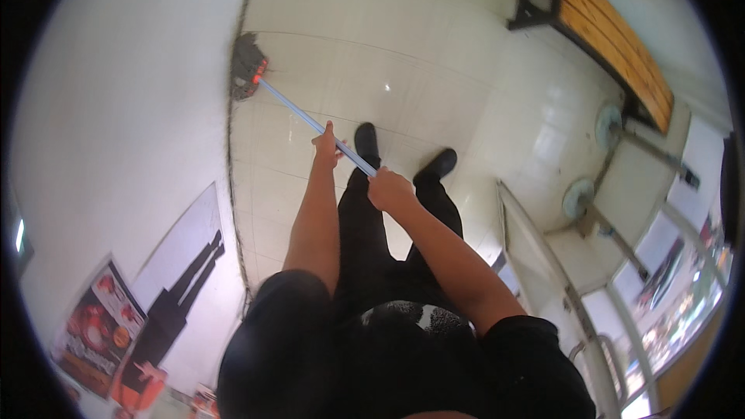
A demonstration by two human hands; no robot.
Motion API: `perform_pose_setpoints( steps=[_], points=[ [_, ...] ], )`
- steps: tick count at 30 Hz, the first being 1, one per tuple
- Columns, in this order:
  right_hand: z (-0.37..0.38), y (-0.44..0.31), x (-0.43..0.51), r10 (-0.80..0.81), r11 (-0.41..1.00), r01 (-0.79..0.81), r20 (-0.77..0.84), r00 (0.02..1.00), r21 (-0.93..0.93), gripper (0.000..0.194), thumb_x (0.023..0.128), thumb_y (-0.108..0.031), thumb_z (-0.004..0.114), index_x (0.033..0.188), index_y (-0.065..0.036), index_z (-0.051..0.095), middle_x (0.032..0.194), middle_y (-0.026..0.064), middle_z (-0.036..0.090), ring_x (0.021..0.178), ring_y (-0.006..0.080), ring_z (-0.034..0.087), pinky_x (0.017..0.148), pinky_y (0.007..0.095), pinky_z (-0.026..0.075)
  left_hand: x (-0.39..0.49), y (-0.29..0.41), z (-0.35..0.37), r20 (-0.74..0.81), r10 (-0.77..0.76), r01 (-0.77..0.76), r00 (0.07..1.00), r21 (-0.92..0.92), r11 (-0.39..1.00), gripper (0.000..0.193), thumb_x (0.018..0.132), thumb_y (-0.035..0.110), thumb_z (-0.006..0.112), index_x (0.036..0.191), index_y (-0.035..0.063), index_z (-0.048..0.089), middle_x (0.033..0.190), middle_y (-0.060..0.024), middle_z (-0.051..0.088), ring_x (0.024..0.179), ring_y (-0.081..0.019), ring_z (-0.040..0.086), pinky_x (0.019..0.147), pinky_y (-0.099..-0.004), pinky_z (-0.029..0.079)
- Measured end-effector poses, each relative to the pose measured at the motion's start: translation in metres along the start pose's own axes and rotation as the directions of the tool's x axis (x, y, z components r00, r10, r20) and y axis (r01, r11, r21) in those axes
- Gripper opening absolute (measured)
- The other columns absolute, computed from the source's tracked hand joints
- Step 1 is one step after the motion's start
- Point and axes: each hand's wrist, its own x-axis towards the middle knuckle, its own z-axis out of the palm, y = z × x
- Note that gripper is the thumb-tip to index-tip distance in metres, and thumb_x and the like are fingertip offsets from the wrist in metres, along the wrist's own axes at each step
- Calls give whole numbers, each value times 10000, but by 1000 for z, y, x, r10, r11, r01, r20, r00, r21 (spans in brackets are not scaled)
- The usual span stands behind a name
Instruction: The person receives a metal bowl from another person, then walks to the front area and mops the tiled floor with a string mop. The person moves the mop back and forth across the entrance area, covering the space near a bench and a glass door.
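My right hand (391, 189) is closed around the upper end of a pale blue mop handle (291, 106), in front of my legs. Farther down the same handle is my left hand (330, 142), its thumb on one side and its fingers partly hidden behind the shaft. The handle slants up and left to a red mop clamp (259, 73). From it spreads a grey string mop head (247, 61), lying on the tiled floor (372, 70) against the foot of the white wall.
A wooden bench (617, 41) with a dark frame stands at upper right. Two round-based posts (608, 122) are below it, near a metal-framed door (547, 256). Posters (102, 326) hang on the left wall (134, 99). My dark shoes (365, 141) stand near the handle.
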Motion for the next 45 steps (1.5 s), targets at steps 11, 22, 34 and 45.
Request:
perform_pose_setpoints(
  steps=[11,22,34,45],
  points=[
    [5,364,-304,408,869,-418,93,908,264,512,1011,-456,412,1025,38,547,857,316,634,812,468,646,762,536,508,-258,-327,259,490,223,-517,843,621,589,519,970,211,474,1284,-159,289,974,-311,634,873,-422,662,764,-473,548],
    [139,440,-183,614,-411,58,230,755,910,313,1037,-386,450,942,-93,507,590,29,431,415,170,416,391,355,356,-363,-384,349,920,-327,-963,214,143,-228,649,985,342,438,1512,47,200,1499,-216,305,1292,-409,445,1027,-509,434],
    [211,339,-190,559,20,1,-12,829,1000,360,1038,-387,405,859,-84,478,523,62,411,430,222,480,414,376,389,-243,-305,167,956,22,-854,-291,-250,-456,772,724,-14,609,1449,141,395,1487,-157,371,1346,-352,392,1027,-529,411],
    [212,126,-354,393,879,-433,211,895,198,399,987,-289,472,1008,110,481,935,356,623,878,491,637,779,547,511,-184,-305,-59,922,113,-903,-370,-328,-276,89,666,241,680,617,190,626,686,-25,604,838,-249,584,848,-415,441]
  ],
)
